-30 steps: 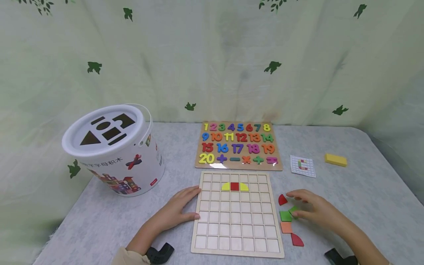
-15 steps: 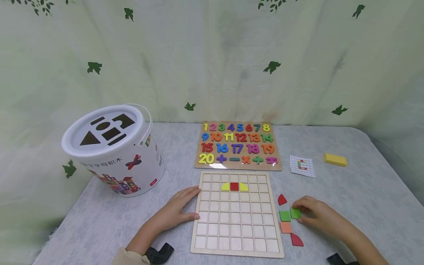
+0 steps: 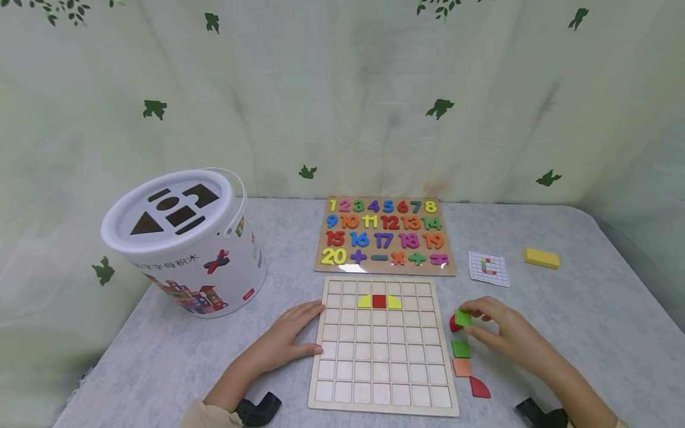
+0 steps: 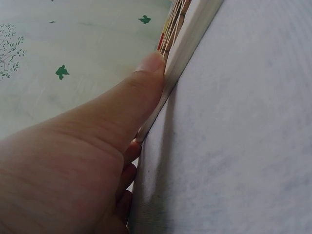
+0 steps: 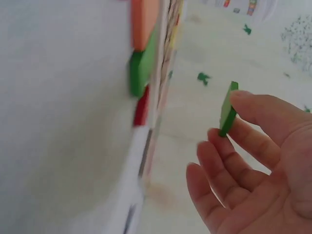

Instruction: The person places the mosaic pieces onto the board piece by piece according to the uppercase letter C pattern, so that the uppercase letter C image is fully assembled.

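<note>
- Soft, even daylight, shadows faint under the bucket [image 3: 184, 238]
- White glare streak on the number board [image 3: 386, 236]
- Head view bows at its edges
- Right wrist view blurred; left wrist view sharper, thumb shadowed

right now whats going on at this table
A person is working at a wooden grid board. Their right hand pinches a green square tile, lifted off the table beside the board, above the loose tiles. Their left hand rests flat against the board's left edge. Three tiles already sit in the grid.
</note>
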The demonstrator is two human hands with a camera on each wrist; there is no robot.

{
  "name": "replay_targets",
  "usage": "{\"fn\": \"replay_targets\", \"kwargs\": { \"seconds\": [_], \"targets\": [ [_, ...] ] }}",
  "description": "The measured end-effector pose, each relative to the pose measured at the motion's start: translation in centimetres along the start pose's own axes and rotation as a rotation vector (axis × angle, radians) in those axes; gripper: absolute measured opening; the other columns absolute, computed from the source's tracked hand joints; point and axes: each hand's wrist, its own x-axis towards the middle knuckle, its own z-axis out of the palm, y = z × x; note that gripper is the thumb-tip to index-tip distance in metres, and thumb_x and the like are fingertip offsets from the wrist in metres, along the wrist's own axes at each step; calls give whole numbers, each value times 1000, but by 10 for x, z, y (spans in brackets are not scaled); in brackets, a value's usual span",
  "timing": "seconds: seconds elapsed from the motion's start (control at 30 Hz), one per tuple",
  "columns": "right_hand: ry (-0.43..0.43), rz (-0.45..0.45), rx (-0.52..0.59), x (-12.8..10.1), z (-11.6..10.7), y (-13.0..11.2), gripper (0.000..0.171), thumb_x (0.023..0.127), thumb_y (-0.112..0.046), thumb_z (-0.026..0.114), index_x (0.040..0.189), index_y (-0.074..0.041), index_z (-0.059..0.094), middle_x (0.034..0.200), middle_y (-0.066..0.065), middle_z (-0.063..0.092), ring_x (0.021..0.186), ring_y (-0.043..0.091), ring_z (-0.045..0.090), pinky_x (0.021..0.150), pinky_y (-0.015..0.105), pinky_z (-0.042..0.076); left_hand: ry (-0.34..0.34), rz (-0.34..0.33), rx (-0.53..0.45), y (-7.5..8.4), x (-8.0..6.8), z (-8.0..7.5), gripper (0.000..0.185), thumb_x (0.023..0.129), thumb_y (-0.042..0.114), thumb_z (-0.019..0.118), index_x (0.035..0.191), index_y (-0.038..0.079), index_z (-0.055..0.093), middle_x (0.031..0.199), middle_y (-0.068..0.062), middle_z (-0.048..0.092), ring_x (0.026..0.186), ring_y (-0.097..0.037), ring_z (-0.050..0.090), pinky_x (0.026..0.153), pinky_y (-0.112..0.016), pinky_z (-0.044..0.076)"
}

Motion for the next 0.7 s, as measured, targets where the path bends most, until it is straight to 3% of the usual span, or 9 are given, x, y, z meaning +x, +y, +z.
{"fn": "replay_targets", "kwargs": {
  "seconds": [0.27, 0.47, 0.6, 0.7],
  "targets": [
    [99, -123, 64, 27, 11, -37, 31, 81, -14, 68, 111, -13, 60, 107, -4, 56, 89, 20, 52, 68, 38, 48, 8, 8, 0, -1, 0, 1, 78, 77, 52, 60, 140, 15, 33, 142, -4, 30, 130, -27, 24, 100, -53, 22],
    [123, -270, 140, 49, 25, -61, 31, 81, -14, 67, 112, -10, 60, 109, -4, 56, 95, 15, 53, 76, 37, 50, 4, 7, -3, -2, 1, 1, 78, 77, 53, 60, 140, 15, 33, 142, -4, 30, 130, -26, 23, 101, -52, 22],
    [93, -282, 190, 58, 39, -72, 31, 82, -16, 67, 112, -12, 59, 107, -7, 55, 96, 13, 53, 79, 37, 49, -10, -14, 1, -2, 1, 1, 79, 76, 54, 61, 141, 17, 32, 143, 0, 29, 130, -22, 22, 102, -49, 22],
    [44, -244, 216, 63, 52, -77, 31, 82, -19, 67, 112, -13, 59, 107, -7, 56, 94, 14, 54, 78, 37, 48, -12, -20, 1, -2, 0, 1, 80, 76, 54, 61, 141, 18, 32, 143, 1, 28, 131, -21, 22, 102, -49, 21]
  ]
}}
